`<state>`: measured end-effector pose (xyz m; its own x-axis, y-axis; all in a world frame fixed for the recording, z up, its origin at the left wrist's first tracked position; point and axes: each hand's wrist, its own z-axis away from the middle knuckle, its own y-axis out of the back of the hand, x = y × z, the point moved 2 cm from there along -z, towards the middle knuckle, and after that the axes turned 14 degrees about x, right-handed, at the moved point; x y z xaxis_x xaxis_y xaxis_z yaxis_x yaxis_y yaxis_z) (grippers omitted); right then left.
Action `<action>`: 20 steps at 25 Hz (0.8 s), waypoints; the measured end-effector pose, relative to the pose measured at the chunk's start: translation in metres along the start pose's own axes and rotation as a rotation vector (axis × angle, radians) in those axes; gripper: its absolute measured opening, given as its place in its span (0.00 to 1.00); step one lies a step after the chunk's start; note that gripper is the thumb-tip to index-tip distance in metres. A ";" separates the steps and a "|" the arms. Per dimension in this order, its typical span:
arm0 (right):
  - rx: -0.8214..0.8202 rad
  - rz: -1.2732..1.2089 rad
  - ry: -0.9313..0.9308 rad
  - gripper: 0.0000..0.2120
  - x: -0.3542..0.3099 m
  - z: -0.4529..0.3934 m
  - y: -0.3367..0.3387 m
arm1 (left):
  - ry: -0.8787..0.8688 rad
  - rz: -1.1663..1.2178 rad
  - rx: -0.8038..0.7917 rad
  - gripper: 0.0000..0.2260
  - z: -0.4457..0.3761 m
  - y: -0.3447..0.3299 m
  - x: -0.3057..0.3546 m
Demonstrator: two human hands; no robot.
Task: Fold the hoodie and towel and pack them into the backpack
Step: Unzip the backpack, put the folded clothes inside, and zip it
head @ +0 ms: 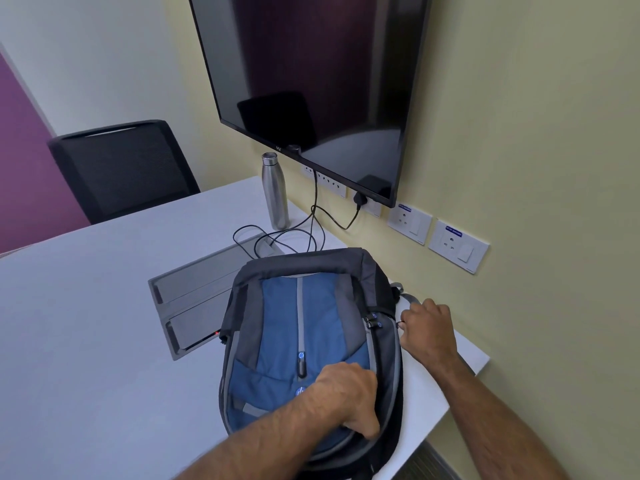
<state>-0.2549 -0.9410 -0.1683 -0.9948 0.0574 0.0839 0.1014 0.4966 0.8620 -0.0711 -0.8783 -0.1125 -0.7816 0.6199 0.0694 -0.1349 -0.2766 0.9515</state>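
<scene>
A blue, grey and black backpack (304, 327) lies flat on the white table (86, 323), front panel up, near the right edge by the wall. My left hand (346, 396) grips the backpack's front panel by its right-side zipper seam, fingers curled over the edge. My right hand (427, 327) sits just right of the bag and pinches a small zipper pull near the two sliders (372, 322). No hoodie or towel is visible.
A steel bottle (275, 190) stands at the table's back by the wall. A grey floor-box lid (201, 292) lies open behind the bag, with black cables (311, 233) running to wall sockets. A wall-mounted TV (311, 81) hangs above; a black chair (121, 168) stands at the far left.
</scene>
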 end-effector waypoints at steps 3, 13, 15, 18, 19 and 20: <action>0.006 0.000 0.006 0.11 0.000 -0.010 -0.007 | -0.010 0.011 -0.027 0.11 -0.004 -0.001 -0.001; -0.017 -0.078 -0.014 0.07 -0.004 -0.011 -0.024 | -0.010 0.081 -0.027 0.12 -0.002 0.001 -0.003; -0.021 -0.161 -0.050 0.04 -0.005 -0.003 -0.024 | 0.023 0.102 0.030 0.12 0.003 -0.004 -0.002; -0.031 -0.295 -0.137 0.05 -0.007 0.017 -0.025 | 0.038 0.174 0.100 0.15 0.010 -0.010 -0.011; -0.047 -0.355 -0.173 0.07 -0.008 0.025 -0.027 | 0.040 0.219 0.132 0.15 0.012 -0.014 -0.017; -0.080 -0.416 -0.210 0.09 -0.010 0.033 -0.027 | 0.048 0.280 0.177 0.16 0.013 -0.018 -0.025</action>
<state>-0.2476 -0.9266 -0.2086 -0.9267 0.0459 -0.3729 -0.3148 0.4469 0.8374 -0.0412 -0.8790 -0.1279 -0.8017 0.5016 0.3251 0.1937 -0.2966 0.9351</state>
